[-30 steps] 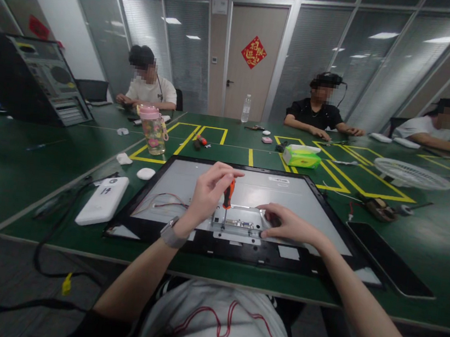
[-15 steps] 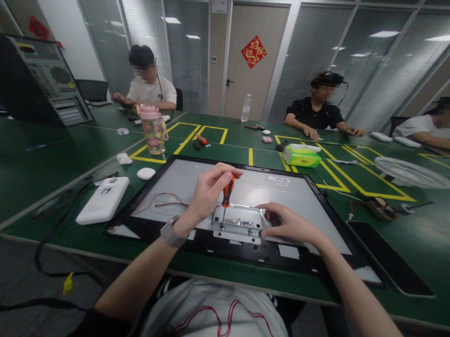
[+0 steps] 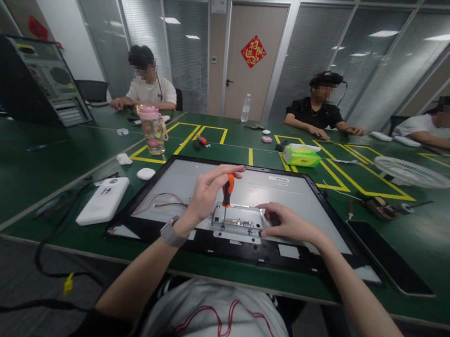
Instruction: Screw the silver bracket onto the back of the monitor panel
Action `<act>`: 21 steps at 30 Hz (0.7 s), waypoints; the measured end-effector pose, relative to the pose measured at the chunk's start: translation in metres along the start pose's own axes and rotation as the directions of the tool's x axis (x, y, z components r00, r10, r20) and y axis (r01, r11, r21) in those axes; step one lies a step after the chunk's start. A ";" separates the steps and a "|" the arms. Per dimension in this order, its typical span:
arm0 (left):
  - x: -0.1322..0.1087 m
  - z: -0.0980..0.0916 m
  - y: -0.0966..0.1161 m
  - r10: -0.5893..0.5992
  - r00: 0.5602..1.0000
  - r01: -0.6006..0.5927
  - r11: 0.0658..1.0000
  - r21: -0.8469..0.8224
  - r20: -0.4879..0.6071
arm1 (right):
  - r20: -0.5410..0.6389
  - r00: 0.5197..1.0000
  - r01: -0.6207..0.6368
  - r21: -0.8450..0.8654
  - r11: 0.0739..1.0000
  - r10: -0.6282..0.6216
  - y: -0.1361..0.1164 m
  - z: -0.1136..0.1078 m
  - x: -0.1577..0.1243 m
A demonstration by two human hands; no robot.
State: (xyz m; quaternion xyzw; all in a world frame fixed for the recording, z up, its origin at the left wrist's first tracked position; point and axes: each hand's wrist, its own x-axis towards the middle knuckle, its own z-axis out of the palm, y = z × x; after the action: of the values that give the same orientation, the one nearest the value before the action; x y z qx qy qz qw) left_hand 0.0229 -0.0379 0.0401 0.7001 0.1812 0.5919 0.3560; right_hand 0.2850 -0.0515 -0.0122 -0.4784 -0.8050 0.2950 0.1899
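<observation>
A flat monitor panel [image 3: 190, 183] in a black frame lies face down on the green table in front of me. My left hand [image 3: 207, 193] is closed round an orange and black screwdriver [image 3: 227, 190], held upright with its tip on the left end of a small metal bracket [image 3: 239, 218] near the panel's front edge. My right hand [image 3: 286, 222] rests on the right end of that bracket, thumb and fingers pressed against it. Thin red and white wires [image 3: 162, 202] run across the panel to the left of my left hand.
A white power bank [image 3: 103, 200] and black cables lie at the left, a dark phone [image 3: 389, 258] at the right. Farther back stand a pink bottle [image 3: 153, 128], a green tissue box [image 3: 302, 156], a fan grille [image 3: 413, 173] and a computer case [image 3: 37, 80]. Three people sit across the table.
The screwdriver handle has risen slightly and my left fingers have shifted on it. My right hand and the bracket stay where they were.
</observation>
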 end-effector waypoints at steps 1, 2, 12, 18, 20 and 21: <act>0.000 0.001 0.000 -0.029 0.999 0.030 0.999 -0.032 0.015 | 0.001 1.000 0.003 0.000 1.000 -0.003 0.000 0.000 0.000; 0.000 0.001 0.001 -0.057 0.998 0.058 0.997 -0.044 0.018 | 0.002 1.000 0.005 -0.001 1.000 -0.005 0.000 0.000 0.000; 0.001 0.001 0.008 0.032 0.999 -0.033 0.995 0.097 0.010 | 0.004 1.000 0.008 -0.002 1.000 -0.008 0.000 0.000 0.000; 0.001 0.001 0.003 0.137 0.989 -0.120 0.969 0.217 -0.064 | 0.005 1.000 0.004 -0.003 1.000 -0.004 0.000 0.000 0.000; 0.001 0.000 0.003 0.133 0.990 -0.123 0.974 0.191 -0.042 | 0.003 1.000 0.003 -0.012 1.000 -0.003 0.000 0.000 0.000; 0.002 0.000 0.004 0.113 0.993 -0.108 0.982 0.156 -0.023 | 0.003 1.000 0.001 -0.017 1.000 -0.001 -0.001 0.000 0.000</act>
State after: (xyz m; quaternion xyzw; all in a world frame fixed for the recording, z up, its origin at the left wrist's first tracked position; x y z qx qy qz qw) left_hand 0.0223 -0.0396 0.0441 0.7250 0.1931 0.6060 0.2644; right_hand 0.2845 -0.0518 -0.0118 -0.4791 -0.8081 0.2886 0.1849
